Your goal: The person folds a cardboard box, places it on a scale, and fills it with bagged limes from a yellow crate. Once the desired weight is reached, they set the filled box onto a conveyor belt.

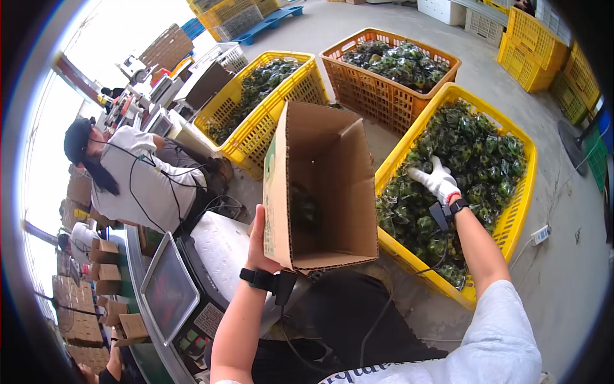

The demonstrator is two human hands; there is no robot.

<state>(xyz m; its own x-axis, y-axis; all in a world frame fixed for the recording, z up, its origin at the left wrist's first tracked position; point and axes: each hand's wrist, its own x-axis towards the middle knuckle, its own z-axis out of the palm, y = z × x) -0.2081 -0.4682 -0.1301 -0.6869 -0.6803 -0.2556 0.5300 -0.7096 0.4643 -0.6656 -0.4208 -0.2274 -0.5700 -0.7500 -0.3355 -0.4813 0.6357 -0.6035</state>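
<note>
My left hand (261,246), bare and with a strap at the wrist, grips an opened cardboard box (329,259) by its left side. The box is tilted so that its mouth faces me, and a few dark pieces (305,206) lie deep inside it in shadow. My right hand (438,182), in a white knit glove, rests among glossy dark green pieces (474,150) that look wrapped in clear film. Its thumb and fingers are apart, with some fingertips hidden among the pieces. A yellow crate (526,192) holds this pile.
Behind the box stand an orange crate (384,102) and another yellow crate (300,89), both filled alike. At left are a scale (169,288), white foam (220,246) and a seated person (147,173). A power strip (540,235) lies on the floor at right.
</note>
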